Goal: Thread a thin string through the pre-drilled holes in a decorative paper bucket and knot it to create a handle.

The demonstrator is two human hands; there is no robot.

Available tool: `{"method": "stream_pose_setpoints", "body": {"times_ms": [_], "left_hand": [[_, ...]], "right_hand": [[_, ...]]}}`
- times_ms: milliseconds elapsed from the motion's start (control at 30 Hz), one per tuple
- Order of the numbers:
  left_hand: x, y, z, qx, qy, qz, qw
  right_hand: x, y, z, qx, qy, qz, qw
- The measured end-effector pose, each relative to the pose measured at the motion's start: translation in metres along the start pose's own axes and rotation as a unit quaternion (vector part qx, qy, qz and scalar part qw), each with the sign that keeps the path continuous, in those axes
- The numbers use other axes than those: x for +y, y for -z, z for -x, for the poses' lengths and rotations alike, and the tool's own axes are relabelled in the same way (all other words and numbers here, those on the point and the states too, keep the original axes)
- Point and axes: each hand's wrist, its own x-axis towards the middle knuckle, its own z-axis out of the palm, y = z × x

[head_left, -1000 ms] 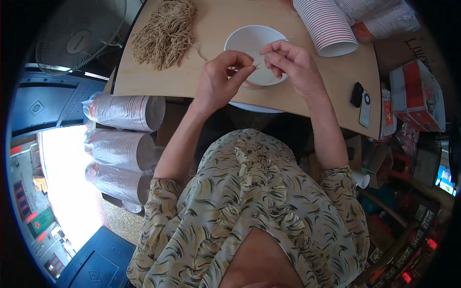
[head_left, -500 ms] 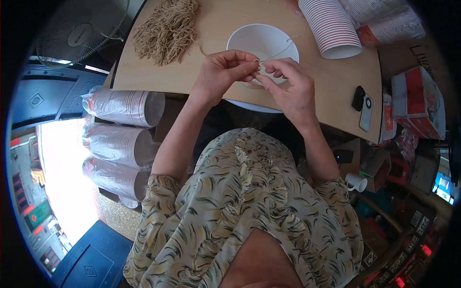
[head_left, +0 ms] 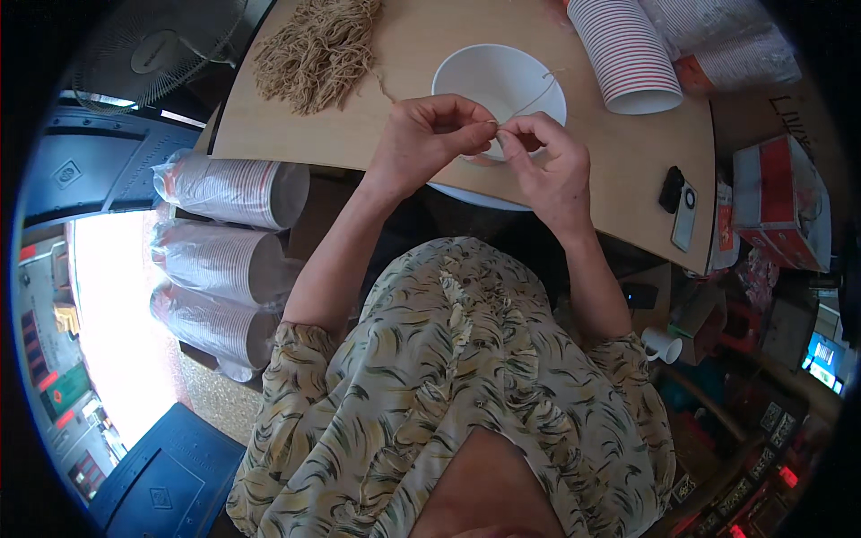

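My left hand (head_left: 435, 139) and my right hand (head_left: 547, 166) meet fingertip to fingertip over the near edge of the table. Both pinch a thin tan string (head_left: 529, 106) between thumb and forefinger. One end of the string runs up from my fingers to the far right rim of a white paper bucket (head_left: 489, 67). Another length reaches from beside my left hand toward a loose heap of tan string (head_left: 321, 54) at the back left. The spot where the fingers join is too small to show a knot clearly.
Stacked paper buckets (head_left: 623, 54) lie at the back right of the table (head_left: 619, 188). A black object (head_left: 671, 186) and a white remote (head_left: 684, 220) rest near its right edge. Plastic-wrapped bucket stacks (head_left: 220, 264) stand to the left; an open carton (head_left: 780, 202) is at the right.
My fingertips have come closer together, the right thumb and forefinger closing to a tight pinch at the left fingertips. The whole view has shifted slightly.
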Motion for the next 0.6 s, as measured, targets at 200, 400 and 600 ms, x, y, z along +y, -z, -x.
{"method": "stream_pose_setpoints", "body": {"times_ms": [200, 400, 600], "left_hand": [[0.003, 0.0, 0.001, -0.006, 0.009, -0.002, 1.0], [-0.001, -0.004, 0.001, 0.028, -0.02, -0.04, 0.999], [-0.004, -0.011, 0.005, 0.059, -0.064, -0.095, 0.992]], "right_hand": [[0.0, 0.002, -0.001, -0.006, -0.016, -0.007, 1.0], [0.003, 0.001, -0.001, -0.018, -0.046, -0.029, 0.998], [0.008, 0.004, -0.003, -0.022, -0.091, -0.061, 0.994]]}}
